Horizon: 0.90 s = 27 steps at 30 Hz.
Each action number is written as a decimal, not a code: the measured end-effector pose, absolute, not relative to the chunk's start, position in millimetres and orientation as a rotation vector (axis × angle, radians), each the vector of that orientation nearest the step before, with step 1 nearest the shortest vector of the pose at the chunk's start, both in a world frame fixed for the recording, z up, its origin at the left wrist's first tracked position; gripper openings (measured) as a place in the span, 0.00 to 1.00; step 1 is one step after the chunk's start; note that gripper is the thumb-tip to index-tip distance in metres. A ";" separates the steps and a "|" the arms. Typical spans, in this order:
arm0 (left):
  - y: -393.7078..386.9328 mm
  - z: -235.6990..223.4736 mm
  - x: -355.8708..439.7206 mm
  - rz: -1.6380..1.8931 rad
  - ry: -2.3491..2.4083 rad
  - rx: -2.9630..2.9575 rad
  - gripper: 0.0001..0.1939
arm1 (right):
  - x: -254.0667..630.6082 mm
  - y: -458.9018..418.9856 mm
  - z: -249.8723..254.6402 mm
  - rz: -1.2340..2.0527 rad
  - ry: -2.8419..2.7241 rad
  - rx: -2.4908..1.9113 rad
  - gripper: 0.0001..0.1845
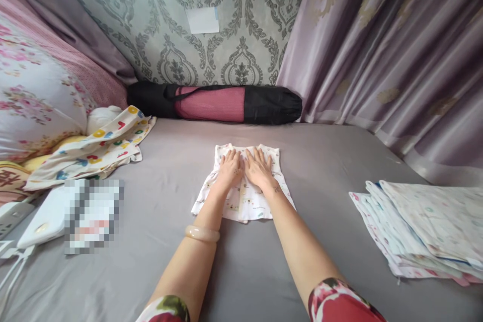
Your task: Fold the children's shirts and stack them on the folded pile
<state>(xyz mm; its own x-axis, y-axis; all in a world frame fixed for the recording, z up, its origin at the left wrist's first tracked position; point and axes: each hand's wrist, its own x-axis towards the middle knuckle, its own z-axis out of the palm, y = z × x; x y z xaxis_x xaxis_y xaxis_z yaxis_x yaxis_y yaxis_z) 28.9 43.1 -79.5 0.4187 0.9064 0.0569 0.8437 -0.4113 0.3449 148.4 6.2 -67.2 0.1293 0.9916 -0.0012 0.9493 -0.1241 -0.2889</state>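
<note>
A small white printed garment [256, 206], which looks like a baby's top, lies spread on the grey sheet in the middle. My left hand [230, 168] rests flat on its upper left part, fingers stretched away from me. Beside it, my right hand [258, 167] presses flat on the upper right part, fingers slightly spread. The two hands are close together near the garment's centre line, and neither grips the cloth. Parts of the garment under my hands and forearms are hidden.
At right sits a stack of folded cloths [426, 226]. A black and pink rolled bag [211, 103] lies along the wall. On the left are a patterned cloth [94, 148], a floral pillow [33, 90], a white device [49, 216] with cables, and a power strip [13, 216].
</note>
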 end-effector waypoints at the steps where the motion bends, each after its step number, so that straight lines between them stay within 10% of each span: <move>1: 43.7 -80.2 28.1 0.406 1.554 2.425 0.29 | 149.6 6.6 -67.6 0.233 -1.878 -2.212 0.30; 27: 53.7 -49.1 -43.3 0.740 1.696 1.826 0.18 | 229.9 -14.9 -44.9 0.428 -1.363 -2.176 0.26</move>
<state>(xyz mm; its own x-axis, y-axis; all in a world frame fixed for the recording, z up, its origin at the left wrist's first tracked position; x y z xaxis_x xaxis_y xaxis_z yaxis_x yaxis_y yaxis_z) -43.3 53.7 -49.1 0.0590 0.9976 0.0350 0.7040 -0.0664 0.7071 229.9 -14.9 -44.9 0.4405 0.8976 0.0127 0.7289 -0.3494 -0.5887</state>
